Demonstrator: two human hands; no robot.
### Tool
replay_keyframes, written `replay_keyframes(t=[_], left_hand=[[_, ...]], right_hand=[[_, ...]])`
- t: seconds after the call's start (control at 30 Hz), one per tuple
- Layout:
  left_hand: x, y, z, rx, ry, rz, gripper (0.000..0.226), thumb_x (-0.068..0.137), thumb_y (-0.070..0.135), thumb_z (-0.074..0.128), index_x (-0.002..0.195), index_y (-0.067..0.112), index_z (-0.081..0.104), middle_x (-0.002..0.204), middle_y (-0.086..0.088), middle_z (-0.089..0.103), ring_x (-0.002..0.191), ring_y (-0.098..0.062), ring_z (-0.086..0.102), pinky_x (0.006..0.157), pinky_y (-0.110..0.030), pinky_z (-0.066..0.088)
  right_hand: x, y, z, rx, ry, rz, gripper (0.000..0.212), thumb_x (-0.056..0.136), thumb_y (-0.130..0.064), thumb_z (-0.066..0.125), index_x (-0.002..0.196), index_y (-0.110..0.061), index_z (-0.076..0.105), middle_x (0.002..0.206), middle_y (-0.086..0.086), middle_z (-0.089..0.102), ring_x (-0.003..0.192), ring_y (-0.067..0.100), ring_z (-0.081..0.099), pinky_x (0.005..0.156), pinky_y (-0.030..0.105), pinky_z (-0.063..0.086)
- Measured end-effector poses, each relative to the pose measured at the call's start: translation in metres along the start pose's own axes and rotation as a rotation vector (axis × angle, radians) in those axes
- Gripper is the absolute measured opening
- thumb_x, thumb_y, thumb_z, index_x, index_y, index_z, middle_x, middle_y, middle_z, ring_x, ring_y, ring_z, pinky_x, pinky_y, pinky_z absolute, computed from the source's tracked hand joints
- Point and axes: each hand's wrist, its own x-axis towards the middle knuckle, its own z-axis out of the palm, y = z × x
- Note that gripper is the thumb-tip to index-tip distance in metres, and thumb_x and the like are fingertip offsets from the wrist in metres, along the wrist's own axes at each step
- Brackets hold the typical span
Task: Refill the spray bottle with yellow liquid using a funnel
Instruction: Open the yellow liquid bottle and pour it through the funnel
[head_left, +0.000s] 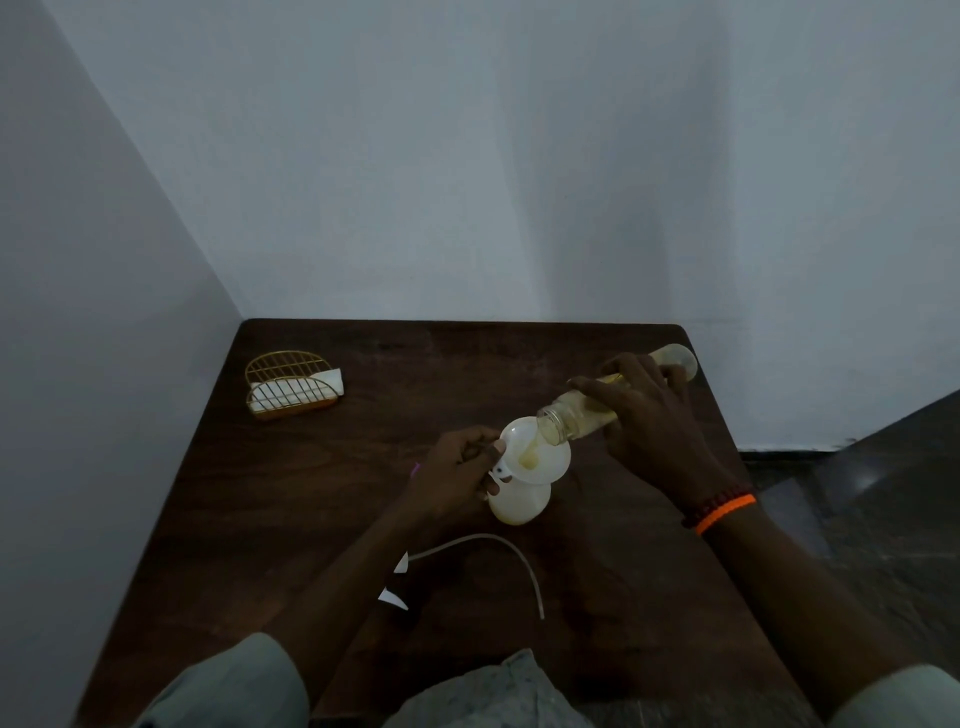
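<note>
My right hand (644, 415) grips the tipped bottle (582, 410), pouring yellow liquid (530, 457) into the funnel (535, 452); my left hand (457, 478) pinches its rim on the spray bottle (519, 501).

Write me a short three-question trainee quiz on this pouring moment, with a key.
1. True or false: the funnel sits in the mouth of the white spray bottle.
2. Which hand tilts the clear source bottle? A) left hand B) right hand C) neither
3. Fill in: near the table's far left corner stands a gold wire ____ holder.

Key
1. True; yellow liquid lies in the funnel's bowl.
2. B; the right hand grips the source bottle, while the left hand steadies the funnel and spray bottle.
3. Napkin.
</note>
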Motion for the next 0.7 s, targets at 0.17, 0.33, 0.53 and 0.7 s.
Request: replay_keyframes(t=[0.17, 0.33, 0.53, 0.7], left_hand=[[-0.0017, 0.0028, 0.0006, -0.006, -0.004, -0.005, 0.023, 0.103, 0.021, 0.052, 0.116, 0.009, 0.067, 0.084, -0.005, 0.075, 0.063, -0.011, 0.065, 0.058, -0.023, 0.053], [-0.0005, 0.0013, -0.0002, -0.004, -0.012, -0.001, 0.023, 0.103, 0.022, 0.052, 0.115, 0.01, 0.068, 0.09, -0.012, 0.076, 0.067, -0.015, 0.066, 0.059, -0.025, 0.054], [-0.0011, 0.0011, 0.0009, -0.002, -0.003, -0.007, 0.023, 0.103, 0.022, 0.053, 0.115, 0.01, 0.068, 0.089, -0.01, 0.076, 0.068, -0.015, 0.066, 0.059, -0.025, 0.054], [-0.0014, 0.0023, 0.0011, 0.001, -0.004, 0.005, 0.023, 0.103, 0.021, 0.052, 0.113, 0.009, 0.068, 0.087, -0.009, 0.076, 0.069, -0.016, 0.066, 0.059, -0.024, 0.054]], right_hand=[[-0.0001, -0.0002, 0.0007, -0.007, 0.003, -0.007, 0.058, 0.072, -0.015, 0.074, 0.127, -0.031, 0.062, 0.121, 0.007, 0.054, 0.116, 0.026, 0.051, 0.094, 0.046, 0.032], [0.0001, 0.0004, 0.0005, -0.004, 0.006, -0.007, 0.059, 0.071, -0.015, 0.075, 0.126, -0.032, 0.063, 0.121, 0.006, 0.055, 0.117, 0.026, 0.051, 0.093, 0.047, 0.035], [-0.0004, 0.0013, 0.001, -0.017, -0.006, -0.008, 0.06, 0.071, -0.018, 0.077, 0.128, -0.032, 0.062, 0.122, 0.007, 0.055, 0.117, 0.026, 0.051, 0.094, 0.048, 0.036], [-0.0002, 0.0004, 0.0002, -0.021, -0.005, -0.007, 0.059, 0.072, -0.018, 0.076, 0.128, -0.032, 0.062, 0.123, 0.006, 0.054, 0.117, 0.025, 0.05, 0.094, 0.048, 0.037]])
